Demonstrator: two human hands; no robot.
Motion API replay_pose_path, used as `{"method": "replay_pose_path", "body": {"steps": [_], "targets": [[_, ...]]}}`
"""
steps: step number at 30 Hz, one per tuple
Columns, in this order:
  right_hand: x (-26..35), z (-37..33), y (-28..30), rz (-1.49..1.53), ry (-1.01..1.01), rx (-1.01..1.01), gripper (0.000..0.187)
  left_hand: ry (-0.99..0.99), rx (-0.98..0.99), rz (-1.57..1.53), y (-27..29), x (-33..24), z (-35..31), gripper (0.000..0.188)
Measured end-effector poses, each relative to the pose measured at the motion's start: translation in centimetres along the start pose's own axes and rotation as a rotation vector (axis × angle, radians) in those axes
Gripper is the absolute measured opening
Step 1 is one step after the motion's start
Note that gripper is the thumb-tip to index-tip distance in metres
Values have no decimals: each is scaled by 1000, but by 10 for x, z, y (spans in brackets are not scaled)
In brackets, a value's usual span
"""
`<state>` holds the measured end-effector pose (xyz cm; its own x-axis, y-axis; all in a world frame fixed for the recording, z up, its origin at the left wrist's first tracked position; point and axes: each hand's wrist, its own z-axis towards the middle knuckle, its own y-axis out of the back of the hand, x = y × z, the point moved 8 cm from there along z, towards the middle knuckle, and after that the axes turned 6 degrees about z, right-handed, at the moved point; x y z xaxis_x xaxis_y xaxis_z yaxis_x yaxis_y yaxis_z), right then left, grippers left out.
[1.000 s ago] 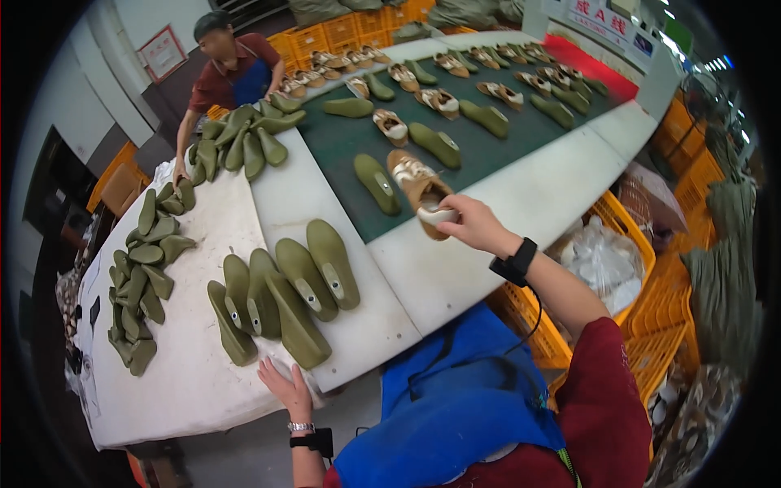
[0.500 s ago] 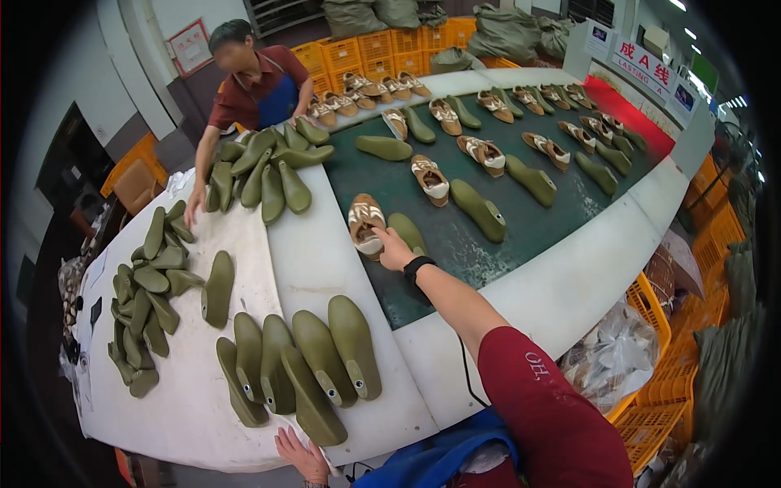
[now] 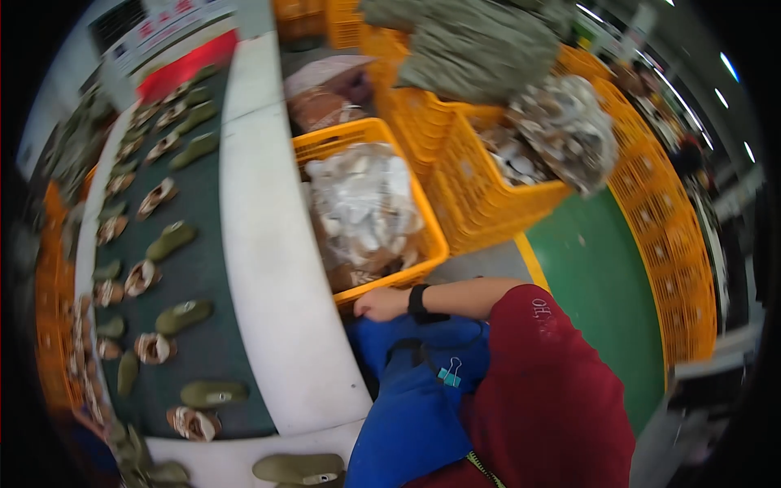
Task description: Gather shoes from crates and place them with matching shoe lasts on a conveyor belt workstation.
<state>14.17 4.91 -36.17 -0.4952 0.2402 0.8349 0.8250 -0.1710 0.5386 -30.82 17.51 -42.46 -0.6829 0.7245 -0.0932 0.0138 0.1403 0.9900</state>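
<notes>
My right hand (image 3: 382, 304), with a black band at the wrist, is at the near rim of an orange crate (image 3: 435, 236). Its fingers are curled; whether they grip the rim or anything else is hidden. Inside the crate lies a clear plastic bag (image 3: 366, 199) of white and brown pieces, perhaps shoe uppers. My left hand is out of view. To the left, brown-and-white shoes (image 3: 154, 348) and green shoe lasts (image 3: 183, 317) lie in rows on the dark green belt (image 3: 207, 268).
A white ledge (image 3: 277, 244) runs between belt and crate. Another orange crate (image 3: 488, 183) with a filled plastic bag (image 3: 565, 134) stands behind, near a grey-green sack (image 3: 488, 53). More orange crates (image 3: 651, 191) line the green floor (image 3: 586, 252). A last (image 3: 297, 468) lies at the near edge.
The view has swung right, from the table of lasts toward the crates. My right hand has left the shoe on the belt and come to the crate. My left hand has gone out of view.
</notes>
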Motion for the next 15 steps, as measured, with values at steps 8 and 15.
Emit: {"method": "replay_pose_path", "body": {"steps": [8, 15], "targets": [[-149, -283, 8, -498, -919, -21, 34, -289, 136, -68, 12, -47, 57, 50], [-145, -307, 17, -214, -1234, -48, 42, -315, 171, -90, 51, -65, 78, 50]]}}
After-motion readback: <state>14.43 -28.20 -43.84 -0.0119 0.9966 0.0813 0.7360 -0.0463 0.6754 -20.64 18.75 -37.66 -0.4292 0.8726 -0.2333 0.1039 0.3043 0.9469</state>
